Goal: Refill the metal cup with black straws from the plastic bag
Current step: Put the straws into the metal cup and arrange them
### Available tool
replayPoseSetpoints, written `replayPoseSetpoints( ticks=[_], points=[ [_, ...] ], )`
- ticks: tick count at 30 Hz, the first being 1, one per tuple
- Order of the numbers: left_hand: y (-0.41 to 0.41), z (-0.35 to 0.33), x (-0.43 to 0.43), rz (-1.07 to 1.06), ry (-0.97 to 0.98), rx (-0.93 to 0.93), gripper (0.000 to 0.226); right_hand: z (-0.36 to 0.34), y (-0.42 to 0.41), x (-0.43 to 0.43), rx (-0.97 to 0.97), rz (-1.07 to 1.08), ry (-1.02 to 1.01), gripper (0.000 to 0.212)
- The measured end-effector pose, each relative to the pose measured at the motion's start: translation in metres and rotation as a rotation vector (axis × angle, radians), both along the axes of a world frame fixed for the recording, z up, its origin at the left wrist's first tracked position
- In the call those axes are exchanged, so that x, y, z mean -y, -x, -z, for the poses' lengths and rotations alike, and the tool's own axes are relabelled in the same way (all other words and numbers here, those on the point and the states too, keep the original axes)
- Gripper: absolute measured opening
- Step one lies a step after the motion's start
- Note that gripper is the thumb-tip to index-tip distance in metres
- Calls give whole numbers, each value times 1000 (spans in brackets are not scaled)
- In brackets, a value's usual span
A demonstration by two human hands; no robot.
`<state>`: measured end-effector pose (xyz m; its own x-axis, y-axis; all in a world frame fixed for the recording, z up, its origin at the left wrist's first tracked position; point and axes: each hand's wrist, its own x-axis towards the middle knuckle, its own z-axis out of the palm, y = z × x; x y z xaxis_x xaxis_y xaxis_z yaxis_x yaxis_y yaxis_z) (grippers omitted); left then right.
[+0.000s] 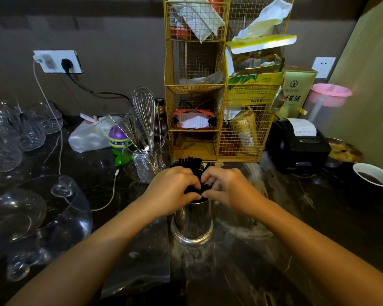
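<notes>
- Right now the metal cup (192, 221) stands upright on the dark marble counter (307, 228), straight in front of you, with a bundle of black straws (189, 164) standing in its mouth and fanning out above your knuckles.
- Your left hand (171, 188) and right hand (227, 188) are both curled closed around that bundle just above the rim, fingertips meeting in the middle.
- Judging by their look, the straws are light, thin and slick, and likely to splay or slide past one another; keep gathering them low, near the rim, where the cup walls help hold them together.
- Steel that polished is probably slippery and the cup could tip if you press sideways, so push straight down.
- A clear plastic bag (139, 268) lies flat on the counter just left of the cup's base; whether any straws are left in it is hard to tell.
- Beyond the cup sit a glass of whisks (146, 160) and a yellow wire rack (217, 85); clear glassware (31, 217) crowds your left side, so mind your elbow.
</notes>
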<state>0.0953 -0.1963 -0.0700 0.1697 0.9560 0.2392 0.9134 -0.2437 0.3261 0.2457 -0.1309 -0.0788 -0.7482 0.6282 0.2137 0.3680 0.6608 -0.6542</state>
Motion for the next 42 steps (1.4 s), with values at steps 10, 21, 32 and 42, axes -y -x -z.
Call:
replayPoseSetpoints(
  ticks=[10,21,32,42],
  points=[
    [1,-13,-4,-29,-63,143,16,-2,4,-8,-115,38,117,22],
    [-1,-55,-20,-54,-174,243,14,-52,6,-18,-279,66,226,36],
    [0,-123,-44,-13,-253,416,10,-120,10,-30,-304,66,147,31],
    [-7,-162,-52,41,-358,526,11,-158,12,-33,-444,120,89,31]
  ],
)
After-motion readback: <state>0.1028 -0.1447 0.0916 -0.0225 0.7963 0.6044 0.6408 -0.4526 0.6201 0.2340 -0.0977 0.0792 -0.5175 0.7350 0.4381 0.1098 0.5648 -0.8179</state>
